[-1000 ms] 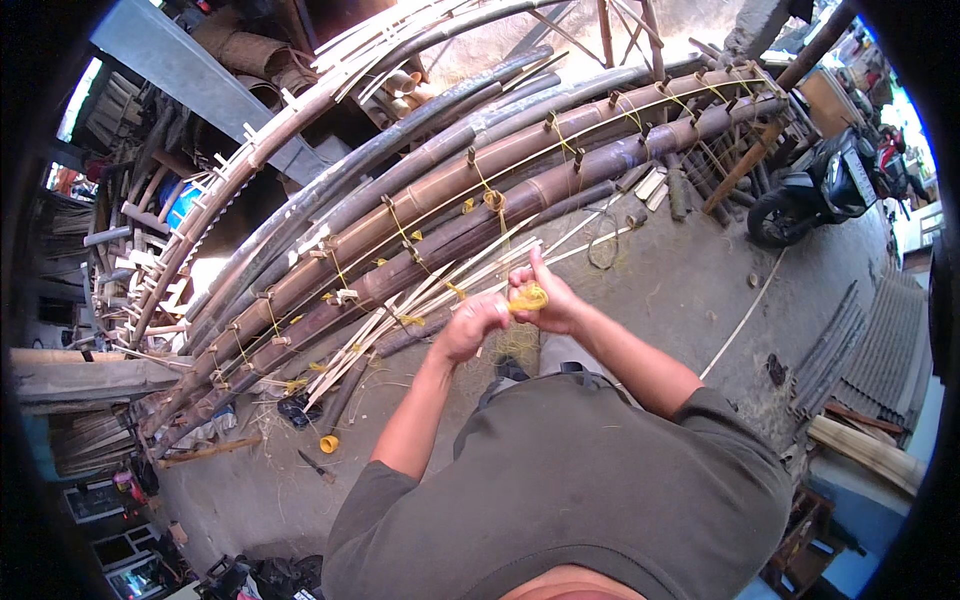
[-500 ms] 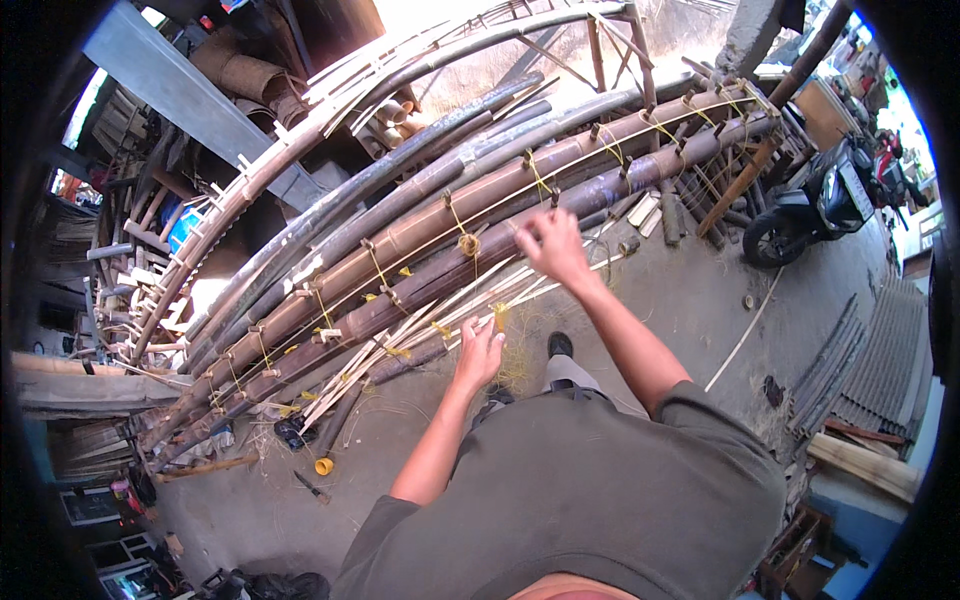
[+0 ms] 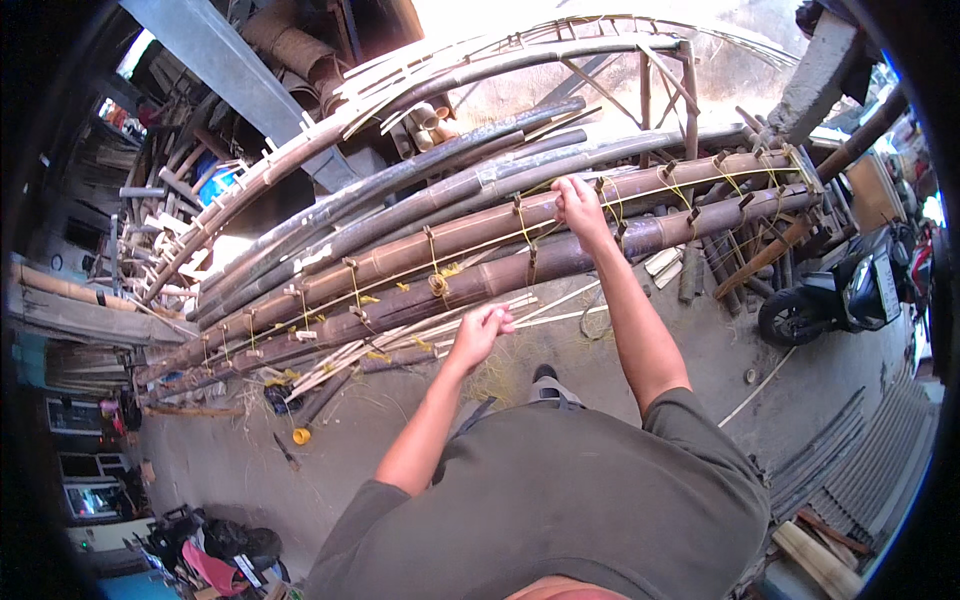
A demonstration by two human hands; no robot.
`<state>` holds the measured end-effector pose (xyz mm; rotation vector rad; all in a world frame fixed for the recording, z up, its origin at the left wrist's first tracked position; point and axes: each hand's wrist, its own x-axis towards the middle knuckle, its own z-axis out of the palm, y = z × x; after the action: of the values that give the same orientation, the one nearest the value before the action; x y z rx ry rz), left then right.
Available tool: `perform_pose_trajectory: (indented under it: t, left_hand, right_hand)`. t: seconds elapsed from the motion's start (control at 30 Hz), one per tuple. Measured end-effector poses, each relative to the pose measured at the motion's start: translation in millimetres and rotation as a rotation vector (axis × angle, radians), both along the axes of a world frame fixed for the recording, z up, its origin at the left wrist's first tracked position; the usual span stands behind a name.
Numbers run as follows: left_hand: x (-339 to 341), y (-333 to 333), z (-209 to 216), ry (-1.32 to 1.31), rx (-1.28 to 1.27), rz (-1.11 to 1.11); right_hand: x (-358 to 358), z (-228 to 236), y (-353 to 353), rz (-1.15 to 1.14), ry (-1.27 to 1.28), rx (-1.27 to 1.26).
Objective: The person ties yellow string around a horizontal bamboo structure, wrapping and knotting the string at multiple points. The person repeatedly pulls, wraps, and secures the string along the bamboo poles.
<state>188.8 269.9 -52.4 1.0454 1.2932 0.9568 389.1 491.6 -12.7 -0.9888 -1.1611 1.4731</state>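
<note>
Two long brown bamboo poles lie side by side across the middle, the far pole (image 3: 470,226) and the near pole (image 3: 510,273), with short pegs and yellow ties along them. My right hand (image 3: 580,212) is closed over the far pole, fingers pressed together; what they hold is too small to make out. Lower and to its left, my left hand (image 3: 479,338) is closed in a pinch in front of the near pole, its contents also unclear. A small coil of yellow twine (image 3: 438,285) hangs at the near pole, left of both hands.
Pale split-bamboo strips (image 3: 345,362) lie below the near pole. Behind are more dark poles (image 3: 420,205) and a curved bamboo frame (image 3: 270,165). A knife (image 3: 287,453) lies on the floor at left. A motorcycle (image 3: 850,280) and corrugated sheets (image 3: 850,475) stand at right.
My right hand has moved from the near pole up to the far pole, and its fingers have closed more. The left hand stays low, still pinched. The view has shifted slightly.
</note>
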Motion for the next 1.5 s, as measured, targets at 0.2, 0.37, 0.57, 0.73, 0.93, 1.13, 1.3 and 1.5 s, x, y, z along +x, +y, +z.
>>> perform_pose_trajectory:
  t: [0.2, 0.37, 0.57, 0.73, 0.93, 1.13, 1.3, 1.5]
  left_hand:
    - [59, 33, 28, -0.099, -0.018, -0.040]
    - [57, 32, 26, -0.048, 0.046, 0.023]
    - [31, 37, 18, -0.360, -0.165, 0.159]
    - [72, 20, 111, -0.414, -0.325, -0.911]
    - [64, 11, 91, 0.192, 0.073, -0.650]
    - [59, -8, 105, -0.436, -0.477, -0.896]
    - [71, 12, 124, -0.376, -0.187, -0.483]
    - [40, 4, 83, -0.050, -0.205, -0.750]
  right_hand:
    - [-16, 57, 46, 0.040, 0.354, -0.421]
    - [48, 19, 56, 0.237, 0.416, -0.476]
    - [53, 86, -154, 1.330, -0.199, 0.236]
    - [78, 9, -194, 1.303, -0.381, -0.146]
    - [114, 81, -201, 1.325, -0.128, -0.230]
    - [118, 37, -173, 0.555, -0.197, -0.141]
    - [94, 45, -209, 1.401, -0.143, -0.083]
    - [106, 75, -174, 0.744, -0.020, -0.153]
